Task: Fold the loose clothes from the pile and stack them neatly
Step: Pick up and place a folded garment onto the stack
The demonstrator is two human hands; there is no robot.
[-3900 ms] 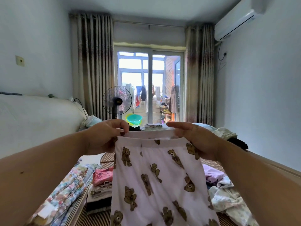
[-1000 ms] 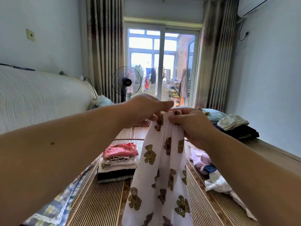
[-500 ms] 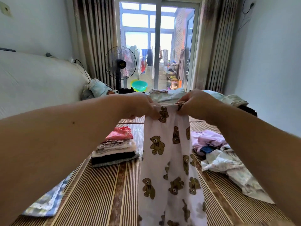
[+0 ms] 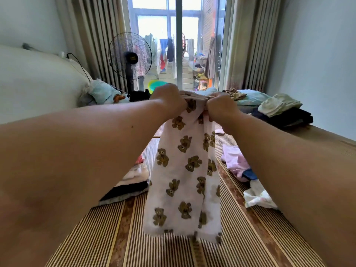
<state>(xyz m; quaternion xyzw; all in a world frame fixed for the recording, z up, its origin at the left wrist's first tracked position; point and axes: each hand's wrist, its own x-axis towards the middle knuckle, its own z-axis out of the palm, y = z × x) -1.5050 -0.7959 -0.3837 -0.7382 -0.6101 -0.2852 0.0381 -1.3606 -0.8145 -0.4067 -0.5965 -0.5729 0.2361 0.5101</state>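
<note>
The striped bed mat [image 4: 119,237] fills the near ground. The bear-print trousers [image 4: 185,180] hang doubled lengthwise above it at 6 o'clock of the hands, in the middle of the view, and their lower edge seems to brush the mat. At 9 o'clock of the trousers a folded stack [image 4: 133,189] sits on the mat, dark pieces at the bottom, pale ones above, partly hidden by the left forearm. At 3 o'clock of the trousers lie loose clothes [image 4: 238,164], pink and blue, with a white crumpled piece [image 4: 258,197] nearer.

Both arms reach forward. The left hand [image 4: 169,100] and the right hand [image 4: 221,107] are close together, and each has its fingers curled round the waistband, which is bunched between them.

Farther off, at 2 o'clock, more clothes [image 4: 283,110] rest at the bed's edge. At 11 o'clock a standing fan [image 4: 130,54] stands before the curtains, beside a green basin [image 4: 156,84] and the glass door [image 4: 179,39].
</note>
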